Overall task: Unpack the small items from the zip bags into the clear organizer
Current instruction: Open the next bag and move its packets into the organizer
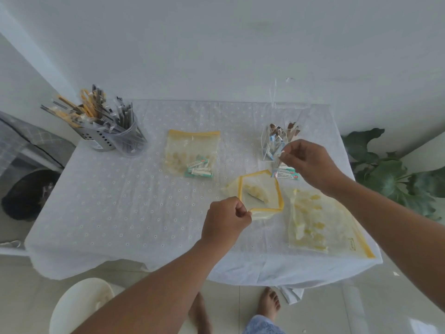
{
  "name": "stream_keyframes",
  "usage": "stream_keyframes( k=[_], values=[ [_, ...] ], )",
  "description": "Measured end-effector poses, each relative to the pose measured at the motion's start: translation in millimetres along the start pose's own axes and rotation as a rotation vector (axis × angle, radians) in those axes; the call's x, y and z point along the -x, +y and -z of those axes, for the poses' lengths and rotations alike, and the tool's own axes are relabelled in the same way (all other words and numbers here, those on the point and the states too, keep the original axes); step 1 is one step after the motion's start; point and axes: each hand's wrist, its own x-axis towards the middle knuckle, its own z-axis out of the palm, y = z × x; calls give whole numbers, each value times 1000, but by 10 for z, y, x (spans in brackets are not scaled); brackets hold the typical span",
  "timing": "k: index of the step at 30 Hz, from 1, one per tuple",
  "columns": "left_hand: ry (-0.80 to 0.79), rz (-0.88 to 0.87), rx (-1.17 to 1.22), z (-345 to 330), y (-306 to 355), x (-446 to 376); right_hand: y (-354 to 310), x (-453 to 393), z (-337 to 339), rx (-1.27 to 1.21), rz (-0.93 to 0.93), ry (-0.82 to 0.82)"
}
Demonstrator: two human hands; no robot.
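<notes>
My left hand [225,219] pinches the rim of an open yellow-edged zip bag [261,194], holding its mouth wide above the table. Above that bag, my right hand [307,162] pinches a small white and green packet [285,173]. Just behind my right hand stands the clear organizer [277,143], which holds several small packets. A second zip bag [192,153] lies flat at the table's middle with several green packets inside. A third, larger zip bag [322,225] lies flat at the front right.
A perforated metal holder and a clear cup [113,138] with wrapped utensils stand at the back left. The white tablecloth [120,201] covers the table. A green plant [395,174] is to the right, a white stool [79,307] and a dark bin [26,194] to the left.
</notes>
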Motion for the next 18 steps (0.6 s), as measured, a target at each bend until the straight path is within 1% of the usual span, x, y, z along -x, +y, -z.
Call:
stream_keyframes(
  k=[5,7,9,14,16,18],
  values=[
    [6,-81,4,-87,93,6,145,-213,132,26,-110,379],
    [21,-96,3,-87,91,-1,189,-324,157,26,-158,481],
    [47,-121,-17,-68,67,-6,204,-446,145,1,-181,521],
    [65,-150,-35,-21,7,26,133,-699,31,-38,-168,553],
    [66,-151,-29,-13,-18,45,143,-780,-2,-11,-183,542],
    [68,-149,-19,-11,-40,55,184,-843,-17,45,-203,494]
  ],
)
